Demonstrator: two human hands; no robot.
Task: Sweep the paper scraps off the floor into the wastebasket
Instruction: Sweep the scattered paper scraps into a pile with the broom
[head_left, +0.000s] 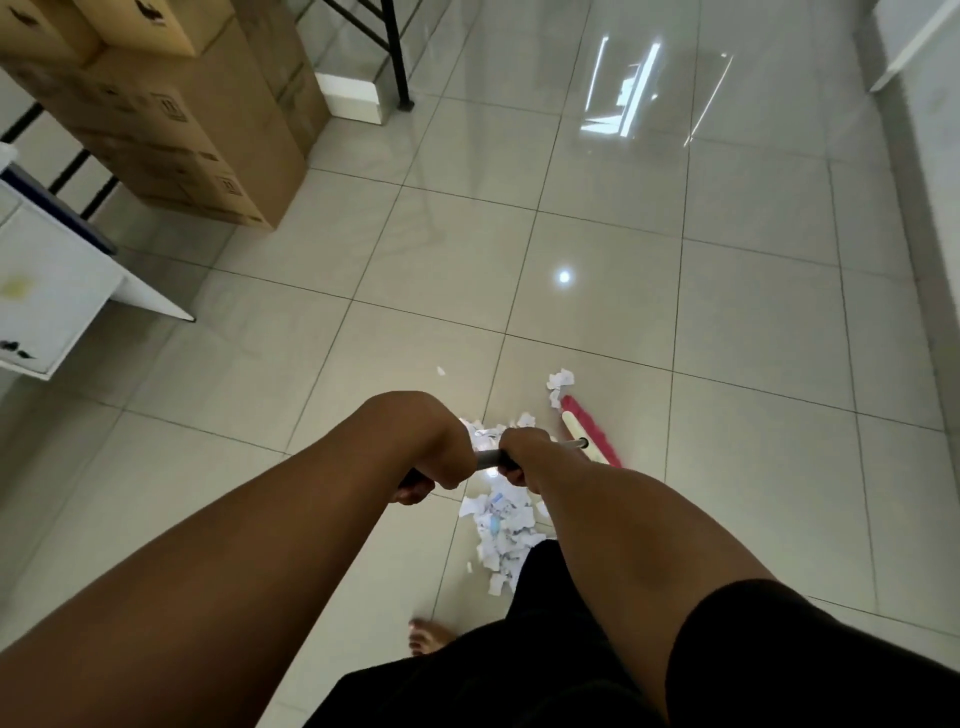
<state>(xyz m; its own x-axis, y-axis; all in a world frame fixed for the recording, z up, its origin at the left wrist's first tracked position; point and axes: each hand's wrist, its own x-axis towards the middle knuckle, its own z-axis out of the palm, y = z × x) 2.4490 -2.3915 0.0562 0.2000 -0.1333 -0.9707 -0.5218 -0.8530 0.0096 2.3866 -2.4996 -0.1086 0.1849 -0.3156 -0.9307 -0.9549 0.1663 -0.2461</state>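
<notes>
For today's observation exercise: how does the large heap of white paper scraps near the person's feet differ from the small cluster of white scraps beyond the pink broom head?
The large heap of white paper scraps holds many pieces; the small cluster of white scraps holds few. The heap lies close to the person's bare foot, under the hands; the cluster lies farther off, at the tip of the pink broom head. Both are torn white paper on the pale tiled floor.

text: none legible | cardboard boxes (171, 109): printed marks too blurred | paper scraps (501, 525): print unreadable

both hands grip broom handle (488, 458) | pink broom head (589, 434) beside paper scraps (501, 525)
</notes>
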